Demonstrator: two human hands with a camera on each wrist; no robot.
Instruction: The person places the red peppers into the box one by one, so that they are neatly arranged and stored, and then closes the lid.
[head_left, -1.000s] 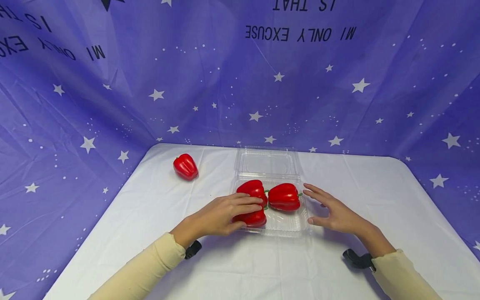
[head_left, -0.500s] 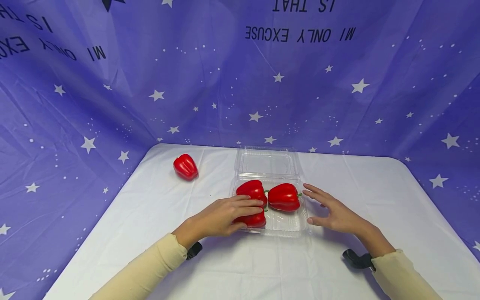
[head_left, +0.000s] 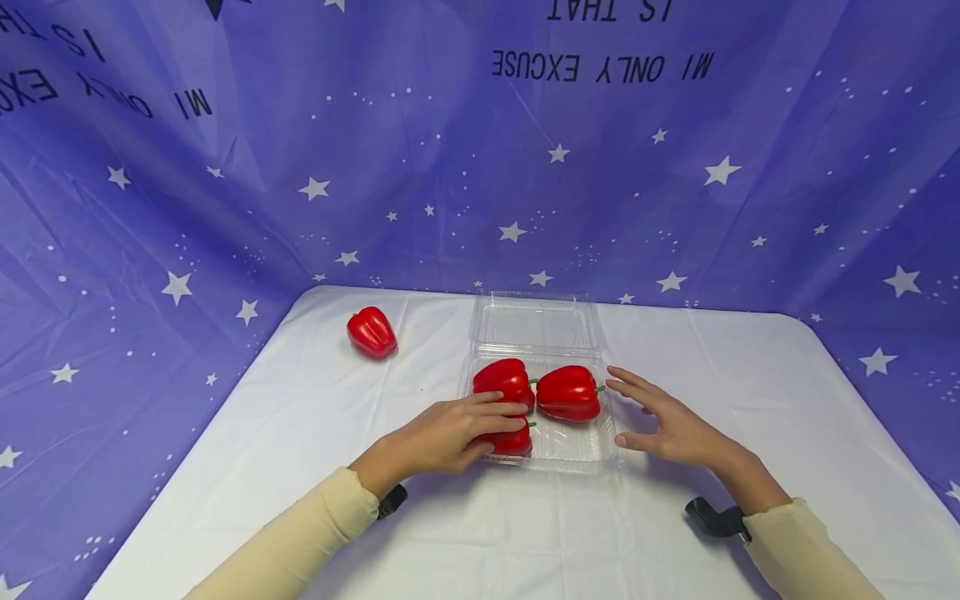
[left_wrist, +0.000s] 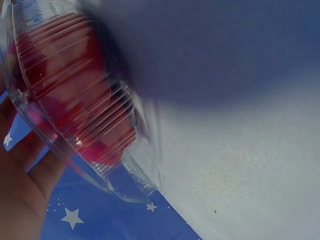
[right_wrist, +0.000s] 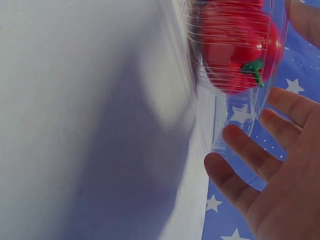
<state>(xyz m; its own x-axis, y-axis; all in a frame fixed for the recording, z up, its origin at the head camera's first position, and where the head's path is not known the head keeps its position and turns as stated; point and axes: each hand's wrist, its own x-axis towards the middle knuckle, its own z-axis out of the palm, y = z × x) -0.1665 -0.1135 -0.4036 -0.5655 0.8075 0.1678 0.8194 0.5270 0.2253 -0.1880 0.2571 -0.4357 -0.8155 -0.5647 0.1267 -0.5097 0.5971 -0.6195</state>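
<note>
A clear plastic clamshell box (head_left: 577,450) lies with its lid folded back, and three red bell peppers are inside. My left hand (head_left: 450,433) grips the near-left bell pepper (head_left: 513,442), fingers over its top and thumb on the near side; the hand partly hides it. Behind it lies another bell pepper (head_left: 504,379), which the fingers partly overlap. The third bell pepper (head_left: 568,393) sits on the right, its green stem pointing right. Beside the box's right edge, my right hand (head_left: 675,425) holds nothing, fingers spread. Through the ribbed wall (left_wrist: 75,75), the left wrist view shows red peppers.
One more red bell pepper (head_left: 372,333) lies on the white tablecloth (head_left: 675,533) at the back left. The clear lid (head_left: 536,323) rests flat behind the box. A purple star-printed cloth (head_left: 450,167) hangs behind and along the sides.
My left hand and the near-left pepper have shifted very slightly; that pepper's stem now sits a little lower, farther from the pepper behind. The right hand stays in place.
</note>
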